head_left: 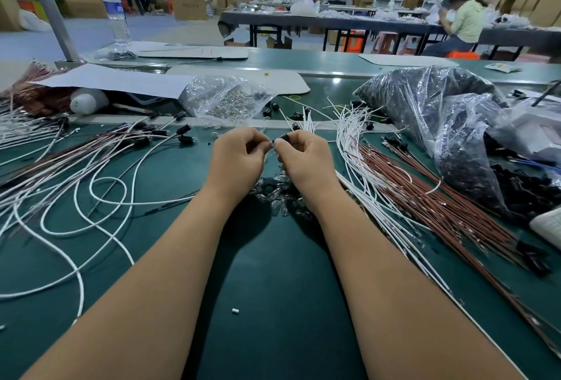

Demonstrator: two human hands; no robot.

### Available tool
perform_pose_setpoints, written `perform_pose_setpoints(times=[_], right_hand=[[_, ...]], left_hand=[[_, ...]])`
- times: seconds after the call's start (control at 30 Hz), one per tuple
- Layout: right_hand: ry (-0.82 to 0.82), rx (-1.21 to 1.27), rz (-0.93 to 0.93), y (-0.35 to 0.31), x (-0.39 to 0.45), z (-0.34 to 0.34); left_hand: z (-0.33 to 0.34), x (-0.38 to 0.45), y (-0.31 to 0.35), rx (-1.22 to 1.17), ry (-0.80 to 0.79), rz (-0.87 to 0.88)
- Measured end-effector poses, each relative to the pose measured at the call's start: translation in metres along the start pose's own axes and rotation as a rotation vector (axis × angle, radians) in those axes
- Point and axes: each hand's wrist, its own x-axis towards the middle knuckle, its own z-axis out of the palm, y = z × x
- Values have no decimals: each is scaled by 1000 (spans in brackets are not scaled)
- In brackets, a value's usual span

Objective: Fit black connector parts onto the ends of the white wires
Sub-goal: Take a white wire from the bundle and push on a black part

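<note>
Two bare forearms reaching forward over green surface [273, 303], small white sleeve piece [234, 311] lying loose between them. Left hand [238, 156] and right hand [303, 156] raised side by side, nearly touching at the fingertips. Right fingers [296, 140] curled, pinching black connector [283, 137] at their tips, its open end facing left. Left fingers [258, 141] curled, pinching something small and pale just against that connector; too small to tell whether wire end or bulb. Heap of small clear bulbs [280, 197] on surface directly below both hands. Loose white wires [91, 185] looped at left, some tipped with black connectors. Straight bundle of white wires [364, 167] and brown wires [431, 197] at right, beside clear bag of black parts [425, 106]. Smaller clear bag [224, 97] beyond hands.
</note>
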Motion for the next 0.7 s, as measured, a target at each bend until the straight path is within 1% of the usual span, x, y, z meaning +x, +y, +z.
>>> perform_pose_setpoints(times=[0.13, 0.23, 0.33, 0.4, 0.6, 0.7], right_hand=[[37, 69, 60, 0, 1, 1], [36, 56, 54, 0, 1, 0], [-5, 76, 59, 0, 0, -1], [-22, 98, 65, 0, 0, 0], [-39, 44, 43, -1, -1, 0], [-57, 60, 56, -1, -1, -1]], left_hand=[[1, 0, 1, 39, 78, 38], [0, -1, -1, -103, 39, -62], [-1, -1, 0, -218, -12, -153], [-1, -1, 1, -242, -19, -169], [-2, -2, 2, -251, -53, -159], [-3, -1, 2, -254, -37, -153]])
